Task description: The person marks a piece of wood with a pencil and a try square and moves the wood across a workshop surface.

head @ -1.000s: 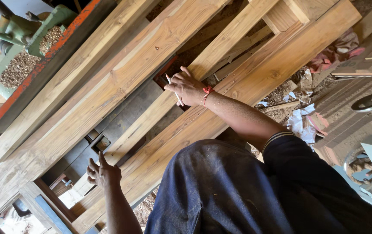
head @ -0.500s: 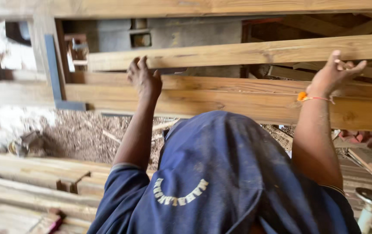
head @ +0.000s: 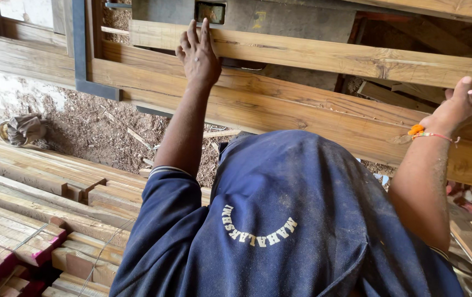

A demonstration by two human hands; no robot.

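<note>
While both arms stretch straight out from the dark blue shirt [head: 302,220], the left hand [head: 198,55] lies palm-down on the near face of a long wooden plank [head: 324,55], its fingers [head: 192,36] extended, close together and pointing upward over the plank's edge, pressed flat against the wood rather than curled around it. That plank runs across the upper part of the view, slanting slightly downward to the right, with a second, broader plank [head: 313,118] just below it and parallel. The right hand [head: 456,107] reaches up to the same upper plank far along its length, wrist bent back, the thumb raised against the lower edge of the wood; the remaining fingers sit behind the board, so whether they are wrapped around it cannot be told. An orange thread bracelet [head: 420,132] circles the right wrist. Below the left forearm, sawdust [head: 93,129] covers the floor, and a stack of sawn timber [head: 38,209] lies at the lower left, well apart from both hands.
</note>
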